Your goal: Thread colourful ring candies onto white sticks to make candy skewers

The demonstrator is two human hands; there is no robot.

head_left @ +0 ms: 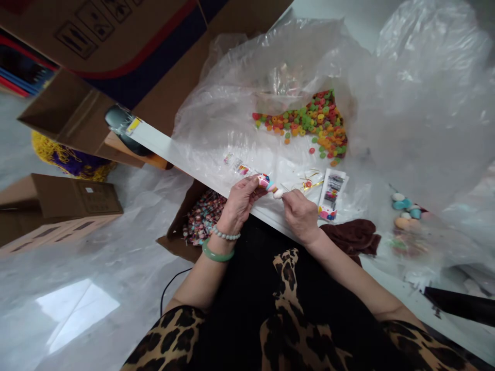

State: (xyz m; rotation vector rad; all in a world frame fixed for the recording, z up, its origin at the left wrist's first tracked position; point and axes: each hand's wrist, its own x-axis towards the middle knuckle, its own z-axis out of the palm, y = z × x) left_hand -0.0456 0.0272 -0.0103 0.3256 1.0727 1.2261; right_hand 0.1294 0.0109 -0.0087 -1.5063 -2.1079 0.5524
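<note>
A small wrapped candy (pixel 265 181) with pink, blue and white colouring is pinched in my left hand (pixel 242 200), thumb on top. Its pale end (pixel 277 194) points toward my right hand (pixel 301 212), whose closed fingertips grip it there; the exact spot they pinch is hidden. Flat on the table beyond the left hand lies another clear printed wrapper (pixel 235 164). Gold twist ties (pixel 312 183) and a red ring-shaped gummy (pixel 308 184) lie past the right hand. Beside them rests a stack of printed white packets (pixel 331 193).
Colourful ring gummies (pixel 320 123) sit in clear plastic sheeting (pixel 232 103). An open carton of wrapped sweets (pixel 204 216) stands below the table's left edge. A brown cloth (pixel 353 236) and blue and white sweets (pixel 406 206) lie at right. A large cardboard box (pixel 154 31) fills the upper left.
</note>
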